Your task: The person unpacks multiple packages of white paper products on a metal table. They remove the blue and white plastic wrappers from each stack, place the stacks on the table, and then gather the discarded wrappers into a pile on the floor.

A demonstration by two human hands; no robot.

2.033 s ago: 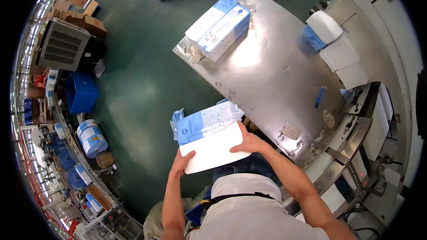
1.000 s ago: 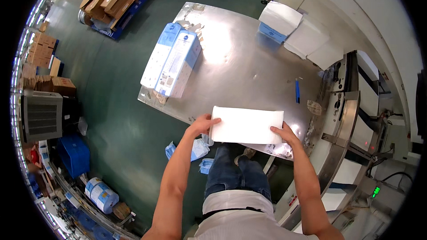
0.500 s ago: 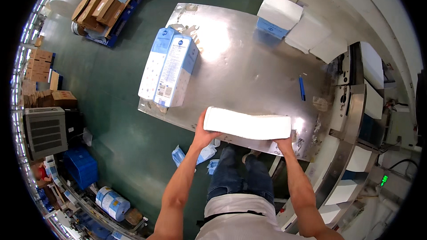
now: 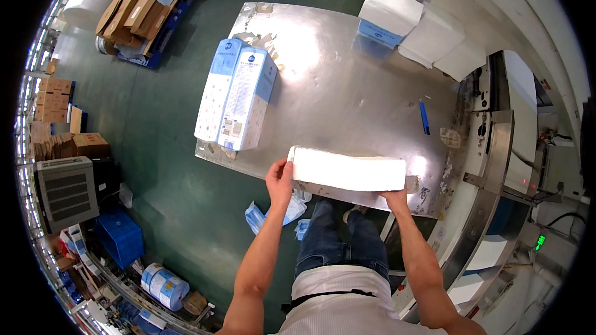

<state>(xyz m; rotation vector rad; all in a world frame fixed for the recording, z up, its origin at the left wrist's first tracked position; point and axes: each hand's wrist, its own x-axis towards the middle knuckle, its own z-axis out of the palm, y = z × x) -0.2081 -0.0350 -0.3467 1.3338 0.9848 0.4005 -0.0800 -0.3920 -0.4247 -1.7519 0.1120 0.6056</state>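
A long white stack of soft paper sheets [image 4: 349,169] lies across the near edge of the metal table [image 4: 347,102]. My left hand [image 4: 279,180] is at its left end, with bent fingers pressed against that end. Around the lower right corner, my right hand [image 4: 395,199] grips the stack, its fingers partly hidden underneath. Two tall blue-and-white printed packs [image 4: 239,96] stand side by side on the table's left part. A blue pen-like cutter [image 4: 424,118] lies to the right, beyond the stack.
At the far right corner sit white sheets on a blue block [image 4: 380,33]. A machine conveyor with a metal rail [image 4: 490,167] runs along the right. Blue plastic wrap [image 4: 256,216] lies on the floor by my feet. A loaded pallet [image 4: 152,56] stands far left.
My left hand has shifted slightly left and loosened from under the stack to its end. The stack has stayed almost in place, and my right hand still holds its corner.
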